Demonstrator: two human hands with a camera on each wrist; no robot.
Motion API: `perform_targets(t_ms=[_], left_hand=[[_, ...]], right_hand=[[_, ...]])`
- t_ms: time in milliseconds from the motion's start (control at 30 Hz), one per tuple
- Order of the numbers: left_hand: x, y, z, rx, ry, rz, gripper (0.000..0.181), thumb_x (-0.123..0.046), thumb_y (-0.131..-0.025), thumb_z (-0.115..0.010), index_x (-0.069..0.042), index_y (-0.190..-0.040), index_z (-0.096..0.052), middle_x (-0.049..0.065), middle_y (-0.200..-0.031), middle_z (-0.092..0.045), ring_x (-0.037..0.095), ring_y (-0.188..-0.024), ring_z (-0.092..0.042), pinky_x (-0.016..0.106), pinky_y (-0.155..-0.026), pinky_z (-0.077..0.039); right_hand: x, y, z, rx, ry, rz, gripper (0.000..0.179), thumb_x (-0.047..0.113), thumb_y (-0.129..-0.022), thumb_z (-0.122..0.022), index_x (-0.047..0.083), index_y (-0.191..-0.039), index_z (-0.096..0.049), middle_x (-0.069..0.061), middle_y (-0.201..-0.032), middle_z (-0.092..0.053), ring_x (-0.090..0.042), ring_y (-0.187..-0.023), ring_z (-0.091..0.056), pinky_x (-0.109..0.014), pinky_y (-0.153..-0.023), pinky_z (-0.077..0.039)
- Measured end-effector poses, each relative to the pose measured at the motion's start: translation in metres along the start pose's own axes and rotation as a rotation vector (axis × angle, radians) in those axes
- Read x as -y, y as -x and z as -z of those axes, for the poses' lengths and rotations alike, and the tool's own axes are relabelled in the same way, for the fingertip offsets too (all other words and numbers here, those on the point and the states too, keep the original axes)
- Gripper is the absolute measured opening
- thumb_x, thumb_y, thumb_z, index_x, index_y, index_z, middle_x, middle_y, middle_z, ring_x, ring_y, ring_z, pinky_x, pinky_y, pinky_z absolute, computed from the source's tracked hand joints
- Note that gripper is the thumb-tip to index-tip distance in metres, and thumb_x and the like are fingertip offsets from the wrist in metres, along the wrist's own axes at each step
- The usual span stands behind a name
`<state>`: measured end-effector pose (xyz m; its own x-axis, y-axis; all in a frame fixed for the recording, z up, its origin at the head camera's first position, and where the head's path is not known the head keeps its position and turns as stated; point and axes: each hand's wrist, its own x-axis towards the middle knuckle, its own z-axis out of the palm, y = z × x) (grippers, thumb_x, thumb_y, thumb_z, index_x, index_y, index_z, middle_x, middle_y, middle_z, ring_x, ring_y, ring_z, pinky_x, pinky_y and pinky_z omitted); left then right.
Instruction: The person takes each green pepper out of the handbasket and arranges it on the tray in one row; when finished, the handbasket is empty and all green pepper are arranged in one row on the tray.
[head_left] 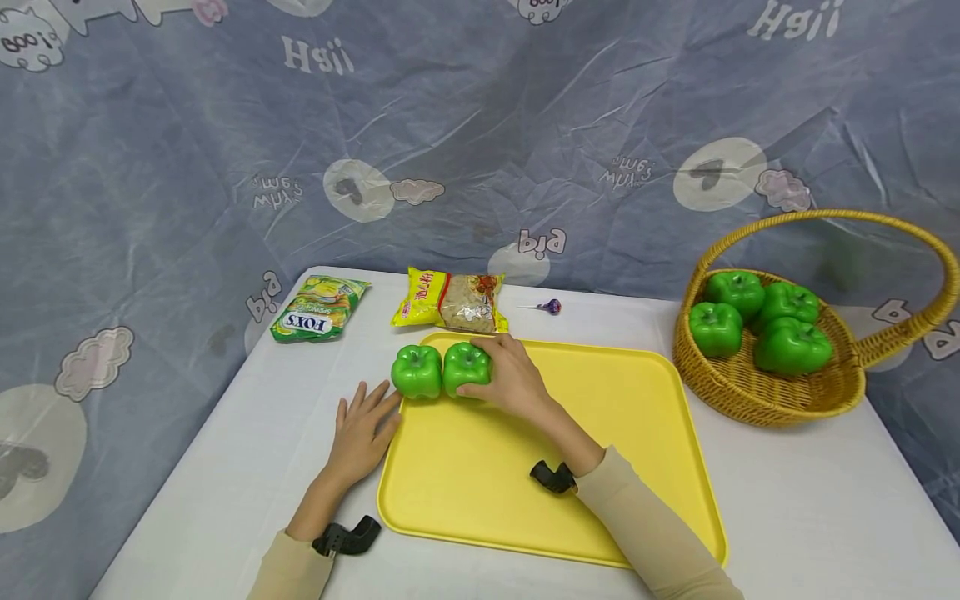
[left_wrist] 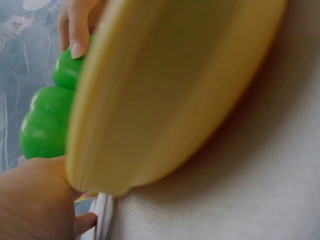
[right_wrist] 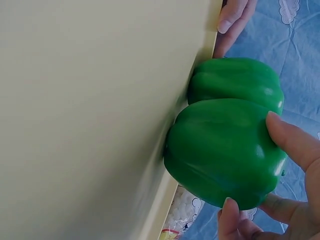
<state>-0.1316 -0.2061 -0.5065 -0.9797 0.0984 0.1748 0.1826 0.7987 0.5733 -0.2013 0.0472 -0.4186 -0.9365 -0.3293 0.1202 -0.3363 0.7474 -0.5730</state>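
My right hand (head_left: 513, 379) grips a green bell pepper (right_wrist: 220, 150) at the far left part of the yellow tray (head_left: 525, 483), thumb on one side and fingers on the other. Right beside it, on its left, another green bell pepper (head_left: 417, 372) sits at the tray's far left corner. Palm down at the tray's left edge lies my left hand (head_left: 362, 433), its fingers spread and nearly straight, holding nothing. In the left wrist view the tray's rim (left_wrist: 95, 100) hides part of both peppers.
A wicker basket (head_left: 765, 408) with several green peppers stands at the right, its tall handle arching over it. Behind the tray lie a yellow pasta bag (head_left: 450, 302) and a lollipop (head_left: 552, 307). A green FOX'S packet (head_left: 318, 308) lies at the far left.
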Motion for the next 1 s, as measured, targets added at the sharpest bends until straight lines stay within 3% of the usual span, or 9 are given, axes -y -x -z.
perform_targets(t_ms=[267, 800, 1000], left_hand=[[0.0000, -0.0007, -0.0005, 0.008, -0.012, 0.009, 0.043, -0.030, -0.101, -0.052, -0.016, -0.141, -0.054, 0.016, -0.155, -0.038, 0.049, -0.147, -0.015, 0.071, -0.113, -0.002], [0.0002, 0.0010, -0.0023, -0.006, -0.010, -0.006, 0.042, -0.029, -0.100, -0.053, -0.015, -0.140, -0.055, 0.017, -0.154, -0.040, 0.051, -0.146, -0.017, 0.072, -0.112, -0.003], [0.0008, 0.0012, -0.0018, 0.006, 0.002, 0.010, 0.042, -0.028, -0.100, -0.053, -0.016, -0.141, -0.054, 0.016, -0.155, -0.038, 0.049, -0.147, -0.015, 0.071, -0.113, 0.000]], right_hand=[[-0.0009, 0.0020, -0.0013, -0.001, 0.031, -0.008, 0.079, 0.046, -0.068, -0.087, 0.017, -0.136, -0.057, -0.007, -0.114, -0.054, -0.023, -0.104, -0.052, -0.042, -0.078, -0.053], [-0.0014, 0.0061, -0.0021, -0.005, 0.053, -0.012, 0.079, 0.051, -0.068, -0.086, 0.019, -0.134, -0.059, -0.005, -0.109, -0.053, -0.021, -0.099, -0.054, -0.039, -0.073, -0.052], [-0.0006, 0.0079, 0.0004, 0.000, 0.068, -0.012, 0.086, 0.057, -0.066, -0.084, 0.019, -0.138, -0.055, -0.005, -0.115, -0.054, -0.021, -0.104, -0.054, -0.039, -0.073, -0.053]])
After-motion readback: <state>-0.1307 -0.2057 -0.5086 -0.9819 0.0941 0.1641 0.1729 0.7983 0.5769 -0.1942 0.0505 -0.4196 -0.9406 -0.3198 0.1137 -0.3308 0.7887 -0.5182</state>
